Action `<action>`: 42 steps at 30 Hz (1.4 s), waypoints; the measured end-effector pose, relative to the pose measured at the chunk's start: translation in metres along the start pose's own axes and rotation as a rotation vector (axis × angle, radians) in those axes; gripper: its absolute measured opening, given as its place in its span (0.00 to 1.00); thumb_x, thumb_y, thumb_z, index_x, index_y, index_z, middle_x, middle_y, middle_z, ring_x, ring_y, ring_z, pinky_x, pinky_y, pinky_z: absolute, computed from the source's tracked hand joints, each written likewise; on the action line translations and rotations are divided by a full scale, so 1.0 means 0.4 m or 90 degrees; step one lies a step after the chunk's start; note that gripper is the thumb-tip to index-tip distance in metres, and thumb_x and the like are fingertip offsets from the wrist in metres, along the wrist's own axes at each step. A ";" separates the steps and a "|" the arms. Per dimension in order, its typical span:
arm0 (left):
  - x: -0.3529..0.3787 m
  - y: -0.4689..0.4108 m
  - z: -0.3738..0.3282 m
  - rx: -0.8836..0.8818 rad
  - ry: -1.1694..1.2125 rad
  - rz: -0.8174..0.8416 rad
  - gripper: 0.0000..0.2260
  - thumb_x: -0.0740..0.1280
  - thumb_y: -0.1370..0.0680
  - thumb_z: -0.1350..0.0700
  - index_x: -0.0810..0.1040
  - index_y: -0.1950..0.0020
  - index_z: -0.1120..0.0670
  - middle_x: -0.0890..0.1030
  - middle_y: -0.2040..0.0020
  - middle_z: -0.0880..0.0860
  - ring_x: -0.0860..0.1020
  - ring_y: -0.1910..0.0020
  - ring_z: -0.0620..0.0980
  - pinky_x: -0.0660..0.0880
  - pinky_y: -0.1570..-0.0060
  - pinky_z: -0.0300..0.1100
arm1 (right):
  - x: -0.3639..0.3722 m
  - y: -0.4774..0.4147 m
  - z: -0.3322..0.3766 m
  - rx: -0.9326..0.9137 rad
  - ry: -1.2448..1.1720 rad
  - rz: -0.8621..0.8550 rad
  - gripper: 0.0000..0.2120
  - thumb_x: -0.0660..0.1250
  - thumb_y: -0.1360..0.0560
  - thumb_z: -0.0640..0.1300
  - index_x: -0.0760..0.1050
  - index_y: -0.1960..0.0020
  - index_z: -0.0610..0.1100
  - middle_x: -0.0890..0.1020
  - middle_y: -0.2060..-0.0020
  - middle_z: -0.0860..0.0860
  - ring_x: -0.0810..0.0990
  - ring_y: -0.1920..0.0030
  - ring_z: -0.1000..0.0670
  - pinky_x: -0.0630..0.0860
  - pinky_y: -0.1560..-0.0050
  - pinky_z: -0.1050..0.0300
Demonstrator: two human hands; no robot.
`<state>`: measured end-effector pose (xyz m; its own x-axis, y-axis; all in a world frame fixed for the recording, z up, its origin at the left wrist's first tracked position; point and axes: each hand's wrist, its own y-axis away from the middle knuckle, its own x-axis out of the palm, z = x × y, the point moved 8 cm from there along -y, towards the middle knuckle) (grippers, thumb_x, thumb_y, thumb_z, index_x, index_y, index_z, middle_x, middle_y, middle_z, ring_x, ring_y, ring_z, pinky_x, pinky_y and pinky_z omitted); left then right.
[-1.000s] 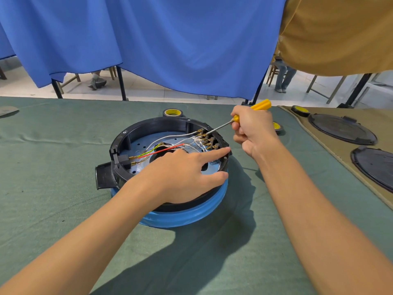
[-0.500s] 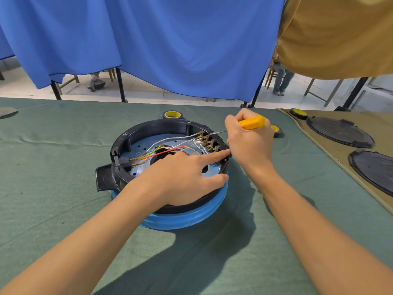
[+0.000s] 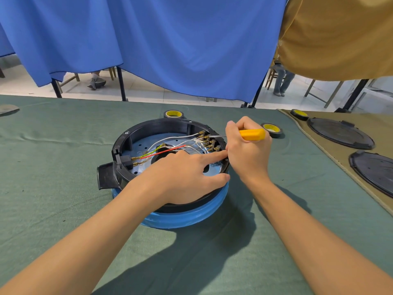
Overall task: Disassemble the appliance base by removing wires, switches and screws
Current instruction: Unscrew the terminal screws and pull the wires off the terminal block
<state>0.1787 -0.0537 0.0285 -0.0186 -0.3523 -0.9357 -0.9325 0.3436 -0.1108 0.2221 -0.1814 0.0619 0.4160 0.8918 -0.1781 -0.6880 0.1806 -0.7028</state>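
Far edge: the appliance base [image 3: 170,128] sits mid-tabletop, nearer the far edge than the near one; one tape roll [image 3: 174,113] lies just behind it, touching or nearly so
Right side: a second tape roll [image 3: 272,129] lies just beyond the right hand; past it a tan cloth [image 3: 378,124] carries a third roll [image 3: 299,113] and two black lids [image 3: 340,133]
Open room: bare green cloth [image 3: 53,188] runs wide to the left edge and along the near edge, crossed only by the two forearms
Base: a black ring wall on a blue rim [image 3: 191,218], underside up, with a black tab [image 3: 105,176] jutting left
Inside: white, red and green-yellow wires [image 3: 170,139] run from a left socket across a perforated plate to a row of brass terminals [image 3: 207,140] by the right wall
Left hand [image 3: 182,177]: lies over the near rim, forefinger stretched toward the terminals, thumb spread along the outer wall
Right hand [image 3: 248,154]: fingers curled tight round the yellow screwdriver [image 3: 253,134], its shaft tip at the terminals
Change: a second ago the handle tilted up and away; now it lies nearly level and the right hand sits lower, against the base's right wall; the left hand has not moved
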 end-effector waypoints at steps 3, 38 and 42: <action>-0.008 0.002 -0.005 0.011 -0.013 -0.023 0.25 0.49 0.26 0.30 0.52 0.29 0.27 0.80 0.65 0.50 0.77 0.59 0.49 0.71 0.56 0.48 | 0.003 -0.007 0.005 0.004 0.015 0.018 0.17 0.64 0.26 0.42 0.68 0.72 0.41 0.74 0.78 0.45 0.72 0.75 0.47 0.68 0.74 0.51; -0.010 0.005 -0.006 0.011 -0.034 -0.051 0.27 0.45 0.29 0.29 0.51 0.29 0.25 0.76 0.70 0.47 0.74 0.62 0.51 0.71 0.59 0.48 | 0.039 -0.024 -0.111 0.417 -0.308 0.048 0.17 0.61 0.26 0.31 0.64 0.70 0.43 0.68 0.80 0.46 0.61 0.81 0.53 0.55 0.77 0.66; -0.009 0.005 -0.007 0.013 -0.034 -0.042 0.28 0.45 0.29 0.29 0.51 0.29 0.25 0.76 0.70 0.47 0.72 0.64 0.48 0.68 0.60 0.48 | 0.036 -0.023 -0.109 0.384 -0.290 0.042 0.19 0.62 0.27 0.31 0.66 0.74 0.45 0.69 0.80 0.46 0.62 0.80 0.52 0.57 0.76 0.63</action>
<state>0.1758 -0.0543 0.0324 0.0627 -0.3288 -0.9423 -0.9237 0.3384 -0.1795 0.2602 -0.1881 0.0358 0.1665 0.9680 0.1879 -0.9633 0.2003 -0.1785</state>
